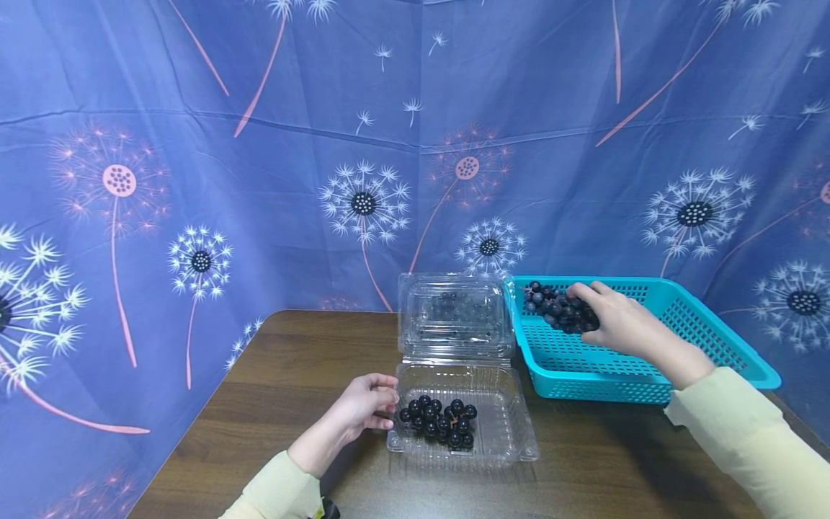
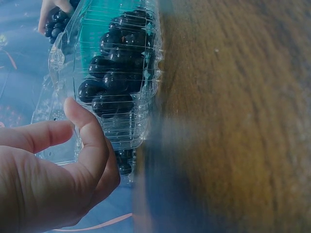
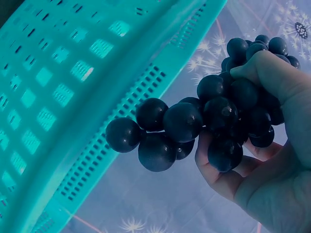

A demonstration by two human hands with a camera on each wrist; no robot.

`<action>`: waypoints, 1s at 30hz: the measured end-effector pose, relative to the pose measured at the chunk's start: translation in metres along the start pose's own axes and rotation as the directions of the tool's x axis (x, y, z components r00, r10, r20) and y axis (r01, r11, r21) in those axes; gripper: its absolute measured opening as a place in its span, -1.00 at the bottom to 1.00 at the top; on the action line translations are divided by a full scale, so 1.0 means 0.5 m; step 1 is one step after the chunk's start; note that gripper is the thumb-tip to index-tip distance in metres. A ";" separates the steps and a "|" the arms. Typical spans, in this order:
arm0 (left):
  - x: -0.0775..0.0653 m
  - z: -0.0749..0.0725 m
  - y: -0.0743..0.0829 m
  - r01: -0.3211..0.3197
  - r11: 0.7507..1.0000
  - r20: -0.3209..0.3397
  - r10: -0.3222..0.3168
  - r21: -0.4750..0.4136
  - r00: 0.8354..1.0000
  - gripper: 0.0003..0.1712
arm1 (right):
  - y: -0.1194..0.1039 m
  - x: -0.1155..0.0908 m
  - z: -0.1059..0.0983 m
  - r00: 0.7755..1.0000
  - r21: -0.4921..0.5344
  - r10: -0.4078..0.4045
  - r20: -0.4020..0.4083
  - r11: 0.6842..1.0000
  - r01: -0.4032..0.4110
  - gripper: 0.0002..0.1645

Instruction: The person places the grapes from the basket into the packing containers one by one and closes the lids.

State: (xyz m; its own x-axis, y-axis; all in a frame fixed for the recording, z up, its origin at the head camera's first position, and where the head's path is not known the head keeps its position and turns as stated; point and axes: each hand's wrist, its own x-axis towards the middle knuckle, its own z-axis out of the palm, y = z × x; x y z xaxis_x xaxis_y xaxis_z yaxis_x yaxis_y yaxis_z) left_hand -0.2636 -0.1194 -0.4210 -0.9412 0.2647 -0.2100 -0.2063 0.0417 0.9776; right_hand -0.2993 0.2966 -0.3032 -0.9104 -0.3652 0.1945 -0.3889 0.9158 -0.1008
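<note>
My right hand (image 1: 619, 321) grips a bunch of dark grapes (image 1: 559, 308) over the left part of a turquoise basket (image 1: 603, 389). In the right wrist view the thumb and fingers curl round the grapes (image 3: 221, 114), and part of the bunch sticks out past them. My left hand (image 1: 363, 407) pinches the left rim of an open clear plastic clamshell container (image 1: 502, 425). Another dark grape bunch (image 1: 447, 422) lies in the container's left half. Through the ribbed wall, the left wrist view shows these grapes (image 2: 116, 73) close to the left hand (image 2: 63, 170).
The container's lid (image 1: 457, 317) stands raised at the back, beside the basket's left wall. A brown wooden table (image 1: 305, 346) bears both. Behind it hangs a blue cloth (image 1: 272, 216) with dandelion prints. A small dark object (image 1: 330, 509) shows by the left sleeve.
</note>
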 end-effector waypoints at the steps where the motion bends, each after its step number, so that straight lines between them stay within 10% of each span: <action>1: 0.000 0.000 0.000 0.000 1.000 0.001 0.000 -0.001 1.000 -0.45 | -0.003 -0.001 0.000 1.000 -0.001 -0.002 -0.007 1.000 0.002 -0.15; 30: 0.003 -0.001 -0.003 0.002 1.000 0.001 -0.002 0.001 1.000 -0.47 | -0.096 -0.020 -0.002 0.989 0.024 -0.062 -0.132 0.998 0.066 -0.22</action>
State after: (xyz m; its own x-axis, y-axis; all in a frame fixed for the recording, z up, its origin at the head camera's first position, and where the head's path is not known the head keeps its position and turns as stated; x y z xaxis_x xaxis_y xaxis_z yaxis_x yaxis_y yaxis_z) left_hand -0.2650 -0.1193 -0.4227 -0.9405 0.2659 -0.2114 -0.2076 0.0429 0.9773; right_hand -0.2713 0.2565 -0.2995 -0.8576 -0.3961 0.3280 -0.4515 0.8853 -0.1114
